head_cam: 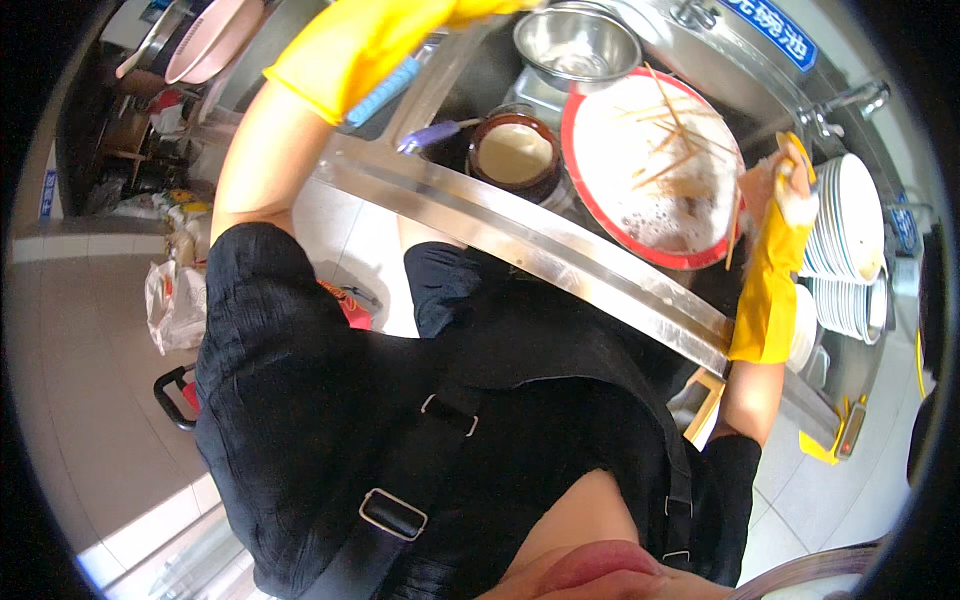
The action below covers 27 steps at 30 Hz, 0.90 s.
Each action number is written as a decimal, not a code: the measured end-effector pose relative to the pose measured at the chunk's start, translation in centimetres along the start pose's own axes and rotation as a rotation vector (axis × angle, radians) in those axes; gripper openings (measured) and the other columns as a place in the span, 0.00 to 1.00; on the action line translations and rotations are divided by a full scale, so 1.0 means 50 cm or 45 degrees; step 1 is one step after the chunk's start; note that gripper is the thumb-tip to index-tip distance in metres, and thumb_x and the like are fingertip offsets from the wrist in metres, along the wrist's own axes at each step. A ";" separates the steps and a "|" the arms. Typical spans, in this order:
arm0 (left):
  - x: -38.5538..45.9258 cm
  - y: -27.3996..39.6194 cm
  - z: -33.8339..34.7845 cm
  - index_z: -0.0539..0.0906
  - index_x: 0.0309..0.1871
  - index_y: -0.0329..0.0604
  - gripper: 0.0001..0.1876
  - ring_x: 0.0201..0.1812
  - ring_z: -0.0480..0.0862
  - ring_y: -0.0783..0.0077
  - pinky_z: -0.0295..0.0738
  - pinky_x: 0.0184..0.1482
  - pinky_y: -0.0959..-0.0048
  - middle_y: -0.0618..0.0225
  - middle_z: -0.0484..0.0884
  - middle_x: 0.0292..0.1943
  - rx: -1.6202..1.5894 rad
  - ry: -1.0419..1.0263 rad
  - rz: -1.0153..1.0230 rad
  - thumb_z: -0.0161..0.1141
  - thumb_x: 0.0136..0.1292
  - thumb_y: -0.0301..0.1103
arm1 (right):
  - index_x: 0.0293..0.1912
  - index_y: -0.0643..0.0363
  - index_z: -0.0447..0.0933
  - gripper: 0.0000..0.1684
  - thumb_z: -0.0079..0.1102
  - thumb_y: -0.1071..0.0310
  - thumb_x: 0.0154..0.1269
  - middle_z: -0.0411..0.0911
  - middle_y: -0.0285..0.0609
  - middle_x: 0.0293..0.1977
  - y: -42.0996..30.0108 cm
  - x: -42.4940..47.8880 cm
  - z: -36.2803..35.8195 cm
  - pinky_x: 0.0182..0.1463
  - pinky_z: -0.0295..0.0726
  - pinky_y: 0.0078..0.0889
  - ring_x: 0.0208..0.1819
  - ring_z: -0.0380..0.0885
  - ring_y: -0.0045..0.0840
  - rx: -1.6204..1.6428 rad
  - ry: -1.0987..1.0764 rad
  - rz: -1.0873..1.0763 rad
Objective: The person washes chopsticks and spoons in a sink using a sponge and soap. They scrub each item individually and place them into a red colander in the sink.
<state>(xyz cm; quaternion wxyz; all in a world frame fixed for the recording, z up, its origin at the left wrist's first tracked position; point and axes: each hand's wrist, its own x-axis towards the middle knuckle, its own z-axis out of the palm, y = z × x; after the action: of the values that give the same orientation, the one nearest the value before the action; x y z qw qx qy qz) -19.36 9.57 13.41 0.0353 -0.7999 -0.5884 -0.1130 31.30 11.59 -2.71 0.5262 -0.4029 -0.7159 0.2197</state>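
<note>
Both hands wear yellow rubber gloves. My left hand [465, 10] reaches along the top edge, left of a stainless steel bowl [576, 41]; its fingers are blurred and partly cut off, so its grip is unclear. My right hand [793, 176], with foam on its glove, is closed around a brownish, pad-like thing [759, 184] beside the basin. The white basin with a red rim [576, 161] holds foamy water with several wooden chopsticks [679, 131] lying across it. One chopstick [732, 229] slants at its right rim. Left of the basin sits a brown pot [516, 154] with pale contents.
The steel sink's front edge [525, 232] runs before my body. Stacked white plates [844, 217] stand at the right, below a faucet [847, 105]. A purple-handled utensil [429, 138] lies left of the pot. A blue ribbed item [384, 91] and pink baskets [214, 41] are further left.
</note>
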 end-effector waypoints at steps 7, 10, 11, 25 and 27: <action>-0.227 -0.638 0.095 0.87 0.50 0.47 0.12 0.47 0.87 0.50 0.82 0.48 0.57 0.54 0.88 0.45 0.306 -0.574 -0.665 0.63 0.65 0.36 | 0.64 0.59 0.74 0.20 0.51 0.63 0.80 0.75 0.33 0.45 0.080 0.021 0.004 0.50 0.70 0.20 0.43 0.73 0.19 0.627 -0.085 0.267; -0.258 -0.677 0.151 0.86 0.51 0.48 0.12 0.46 0.87 0.49 0.80 0.49 0.56 0.54 0.87 0.44 -0.008 -0.357 -0.939 0.63 0.67 0.37 | 0.63 0.63 0.75 0.21 0.47 0.61 0.80 0.78 0.40 0.56 0.160 0.007 -0.025 0.62 0.72 0.23 0.56 0.76 0.25 0.557 -0.035 0.371; -0.241 -0.607 0.180 0.86 0.51 0.47 0.12 0.45 0.87 0.49 0.80 0.49 0.57 0.54 0.87 0.43 0.267 -0.444 -0.559 0.63 0.68 0.37 | 0.63 0.63 0.75 0.21 0.46 0.61 0.80 0.78 0.40 0.56 0.167 -0.014 -0.063 0.63 0.72 0.24 0.56 0.76 0.25 0.497 0.004 0.408; -0.064 -0.510 0.175 0.75 0.68 0.50 0.30 0.61 0.71 0.62 0.69 0.59 0.55 0.57 0.72 0.65 -1.308 0.556 -1.366 0.59 0.71 0.57 | 0.66 0.57 0.72 0.22 0.53 0.60 0.79 0.78 0.38 0.53 0.154 0.014 -0.052 0.58 0.75 0.24 0.55 0.78 0.24 0.207 -0.080 0.113; -0.027 -0.353 0.153 0.83 0.51 0.48 0.18 0.31 0.80 0.73 0.73 0.32 0.69 0.70 0.86 0.40 -1.237 0.746 -0.890 0.59 0.73 0.52 | 0.66 0.55 0.72 0.21 0.52 0.63 0.78 0.79 0.41 0.55 0.149 0.011 -0.073 0.60 0.75 0.26 0.57 0.78 0.29 -0.238 -0.080 0.019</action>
<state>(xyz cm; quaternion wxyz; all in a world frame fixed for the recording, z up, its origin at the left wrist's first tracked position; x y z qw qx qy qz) -35.45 15.15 4.30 -0.2095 -0.4232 -0.6615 -0.5827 37.23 15.94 -6.63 0.4620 -0.4486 -0.7464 0.1681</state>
